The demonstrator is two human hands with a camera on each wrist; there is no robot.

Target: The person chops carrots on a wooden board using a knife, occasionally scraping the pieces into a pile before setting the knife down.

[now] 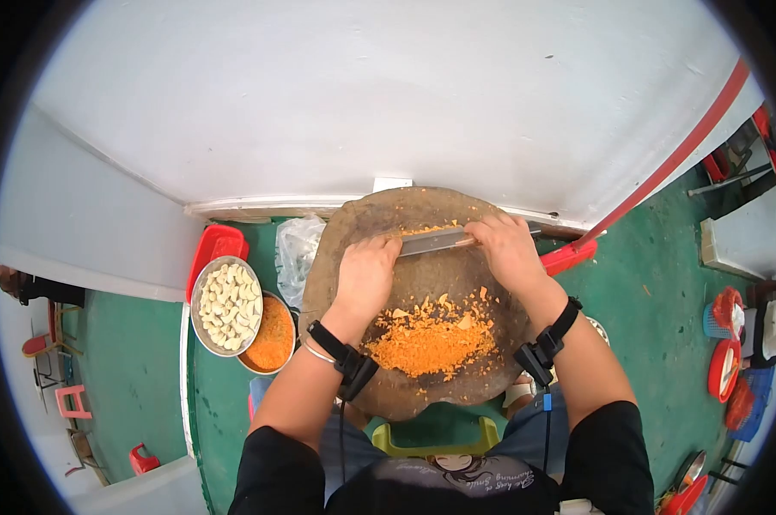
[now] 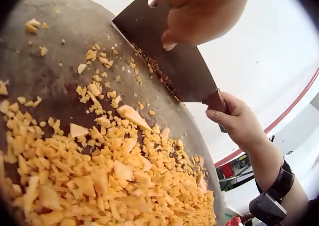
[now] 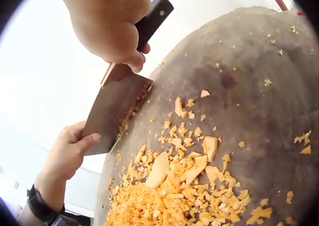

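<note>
A wide-bladed cleaver [image 1: 431, 242] spans the far part of a round wooden chopping block [image 1: 340, 227], its edge down at the wood. My right hand [image 1: 506, 249] grips the dark handle [image 3: 154, 20] near the blade's heel. At the opposite end, my left hand [image 1: 366, 275] pinches the blade's tip corner, with the thumb [image 3: 91, 140] on its face. Small crumbs cling along the cutting edge in both wrist views. Nearer my body lies a heap of chopped orange bits [image 1: 431, 343], with some larger flat slices [image 3: 158, 170] among the fine pieces.
Left of the block, a bowl of pale curved pieces [image 1: 226, 305] overlaps a bowl of orange bits [image 1: 272, 335]. A red basin [image 1: 216, 245] and clear plastic bag [image 1: 298, 257] are behind. A white wall [image 1: 362, 103] rises just beyond the block.
</note>
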